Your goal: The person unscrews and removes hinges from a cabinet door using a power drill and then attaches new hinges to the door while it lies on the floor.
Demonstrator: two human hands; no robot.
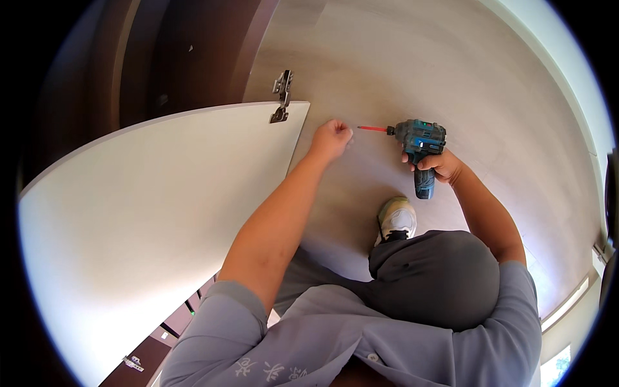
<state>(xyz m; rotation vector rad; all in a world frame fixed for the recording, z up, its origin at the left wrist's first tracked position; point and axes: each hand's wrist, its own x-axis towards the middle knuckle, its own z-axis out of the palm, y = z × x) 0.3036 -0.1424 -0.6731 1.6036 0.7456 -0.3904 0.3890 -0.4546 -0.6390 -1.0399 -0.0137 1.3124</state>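
Note:
My right hand (438, 164) grips the handle of a teal and black cordless drill (419, 135), whose long red bit (373, 128) points left. My left hand (334, 137) is pinched just left of the bit's tip, apart from it; what its fingertips hold is too small to make out. Left of that hand, a white door panel (142, 200) stands open with a metal hinge (282, 97) at its upper far corner. A second hinge (132, 362) shows at the lower left.
Behind the panel is a dark brown cabinet interior (180, 58). A pale floor (412, 71) lies below me, bordered by a white edge (554, 45) at the right. My shoe (396, 222) and bent knee (438, 277) are beneath the drill.

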